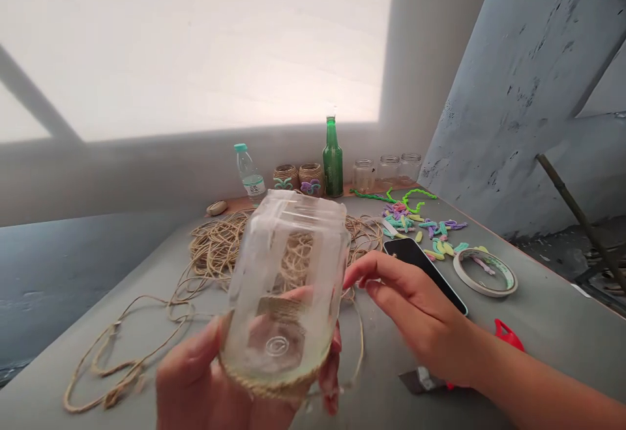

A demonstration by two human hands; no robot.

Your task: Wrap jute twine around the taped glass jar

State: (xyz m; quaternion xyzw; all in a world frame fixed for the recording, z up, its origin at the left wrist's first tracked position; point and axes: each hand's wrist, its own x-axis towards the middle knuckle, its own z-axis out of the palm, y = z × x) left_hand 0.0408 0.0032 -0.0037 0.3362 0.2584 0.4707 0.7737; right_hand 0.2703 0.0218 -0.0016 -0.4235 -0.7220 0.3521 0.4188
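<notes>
- A clear glass jar (286, 286) is held in the air above the table, close to the camera, tilted with its open mouth up and away and its base toward the person.
- A band of jute twine (268, 385) is wound around the jar's bottom edge; only a narrow band is covered, and the glass above it is left bare.
- The jar is clamped in the left hand (195, 378), cradled from below with the fingers wrapped around its side, so the twine band appears well supported; a firm hold at the base seems best for keeping those turns from slipping.
- The right hand (415, 306) is held apart from the left, its fingers loosely spread and gripping nothing, with the fingertips (357, 278) just beside the jar.
- A black smartphone (415, 263) lies beneath the right hand.
- A loose tangle of twine (215, 254) lies behind the jar, with a long loop (112, 365) trailing toward the table's near edge.
- A roll of tape (484, 273) and scattered pastel pipe-cleaner pieces (415, 224) lie on the grey table (548, 332).
- A green glass bottle (332, 159), a plastic water bottle (249, 175), twine-wrapped jars (298, 179) and bare glass jars (386, 172) are lined up along the far edge.
</notes>
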